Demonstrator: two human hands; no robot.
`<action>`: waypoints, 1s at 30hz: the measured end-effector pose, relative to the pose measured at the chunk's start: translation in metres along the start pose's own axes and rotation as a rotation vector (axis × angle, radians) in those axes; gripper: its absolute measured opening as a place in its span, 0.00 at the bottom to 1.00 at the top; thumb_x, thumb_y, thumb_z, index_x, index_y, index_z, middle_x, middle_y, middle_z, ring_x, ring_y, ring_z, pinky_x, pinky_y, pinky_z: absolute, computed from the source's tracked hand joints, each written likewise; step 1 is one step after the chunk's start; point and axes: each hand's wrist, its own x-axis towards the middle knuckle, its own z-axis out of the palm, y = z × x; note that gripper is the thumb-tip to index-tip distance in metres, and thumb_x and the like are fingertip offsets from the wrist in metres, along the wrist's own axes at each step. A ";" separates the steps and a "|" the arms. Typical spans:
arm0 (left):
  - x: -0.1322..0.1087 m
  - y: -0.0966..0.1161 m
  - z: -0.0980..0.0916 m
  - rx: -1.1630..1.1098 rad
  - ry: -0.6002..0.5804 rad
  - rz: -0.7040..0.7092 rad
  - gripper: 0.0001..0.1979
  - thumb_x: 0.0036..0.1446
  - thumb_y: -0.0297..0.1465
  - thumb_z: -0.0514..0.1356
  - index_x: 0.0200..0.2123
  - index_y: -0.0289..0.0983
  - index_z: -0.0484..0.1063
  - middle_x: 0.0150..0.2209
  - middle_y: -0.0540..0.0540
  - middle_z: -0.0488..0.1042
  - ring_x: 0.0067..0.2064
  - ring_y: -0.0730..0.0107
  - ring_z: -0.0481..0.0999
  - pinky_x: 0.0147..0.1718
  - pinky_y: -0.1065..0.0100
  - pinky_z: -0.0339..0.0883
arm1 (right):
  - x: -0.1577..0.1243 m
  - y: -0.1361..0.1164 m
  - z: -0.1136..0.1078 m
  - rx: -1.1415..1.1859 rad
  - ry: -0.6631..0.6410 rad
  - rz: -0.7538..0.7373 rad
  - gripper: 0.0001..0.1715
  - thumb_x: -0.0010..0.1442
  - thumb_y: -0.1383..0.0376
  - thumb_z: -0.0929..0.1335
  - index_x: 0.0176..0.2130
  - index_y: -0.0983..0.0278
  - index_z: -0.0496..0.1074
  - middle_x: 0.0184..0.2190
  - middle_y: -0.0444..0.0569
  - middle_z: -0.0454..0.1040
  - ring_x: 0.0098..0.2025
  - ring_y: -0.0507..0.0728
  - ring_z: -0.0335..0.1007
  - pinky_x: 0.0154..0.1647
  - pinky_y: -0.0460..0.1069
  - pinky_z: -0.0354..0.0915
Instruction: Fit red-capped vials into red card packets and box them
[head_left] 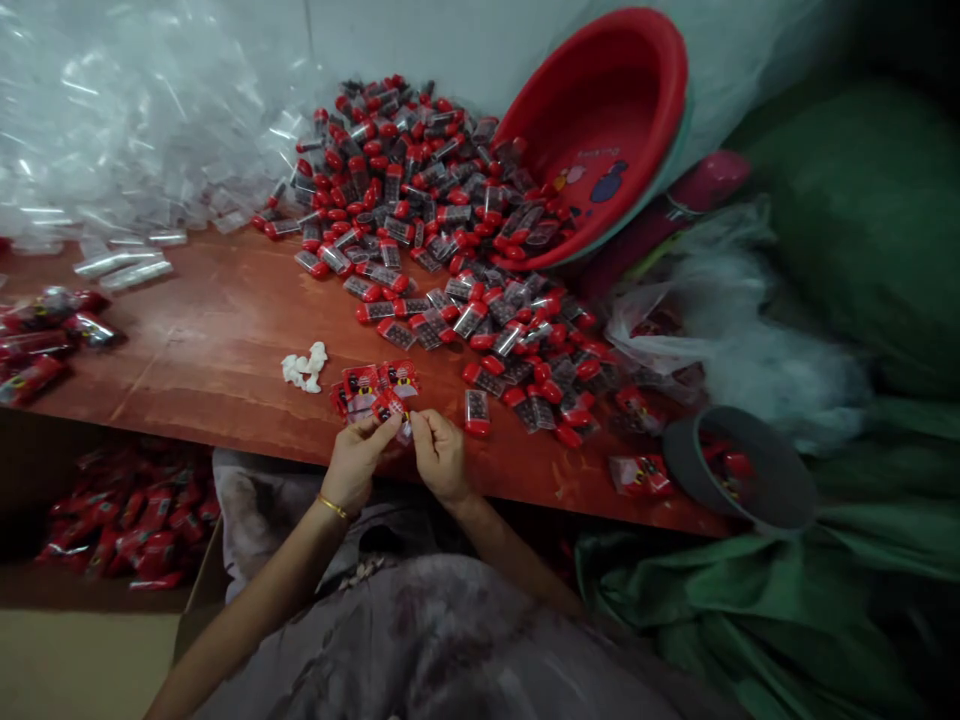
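Observation:
Close to the table's front edge, my left hand pinches a small red printed packet between thumb and fingers. My right hand is closed at the packet's right side, thumb against fingertips, where a clear bit shows. Just beyond lie several more red printed packets, flat on the wood. White crumpled pieces sit to their left. A clear case with a red end lies right of my hands, at the edge of a big heap of similar red-ended cases.
A red basin tips toward the heap at the back right. Clear plastic sleeves pile up at the left. A grey tape-like ring stands at the right edge. Below left, a cardboard box holds red packs. Wrapped red packs lie far left.

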 end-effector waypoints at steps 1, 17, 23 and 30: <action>-0.001 -0.002 0.000 -0.001 -0.004 -0.025 0.21 0.29 0.39 0.73 0.27 0.33 0.76 0.26 0.51 0.75 0.26 0.76 0.72 0.27 0.72 0.69 | -0.001 0.000 0.000 -0.008 -0.001 0.001 0.18 0.64 0.61 0.57 0.26 0.62 0.65 0.21 0.44 0.67 0.25 0.51 0.64 0.29 0.46 0.62; 0.010 0.014 0.005 0.000 -0.034 -0.092 0.21 0.31 0.40 0.72 0.24 0.34 0.68 0.24 0.50 0.74 0.25 0.73 0.74 0.27 0.70 0.70 | 0.055 0.052 -0.123 -0.768 -0.663 -0.466 0.22 0.52 0.73 0.65 0.47 0.60 0.71 0.50 0.50 0.72 0.53 0.62 0.60 0.57 0.62 0.49; 0.009 0.014 -0.002 0.000 -0.047 -0.127 0.21 0.33 0.40 0.72 0.25 0.34 0.68 0.27 0.48 0.76 0.28 0.71 0.75 0.29 0.69 0.70 | 0.045 0.046 -0.123 -0.660 -0.692 -0.350 0.14 0.53 0.58 0.71 0.38 0.62 0.69 0.40 0.51 0.74 0.43 0.60 0.65 0.44 0.54 0.57; 0.011 0.011 0.005 0.019 -0.099 -0.169 0.21 0.35 0.42 0.71 0.28 0.34 0.71 0.31 0.44 0.77 0.33 0.68 0.77 0.30 0.69 0.69 | 0.008 0.054 -0.104 -0.567 -0.390 -0.209 0.13 0.60 0.61 0.65 0.45 0.62 0.70 0.36 0.50 0.75 0.37 0.58 0.67 0.40 0.52 0.63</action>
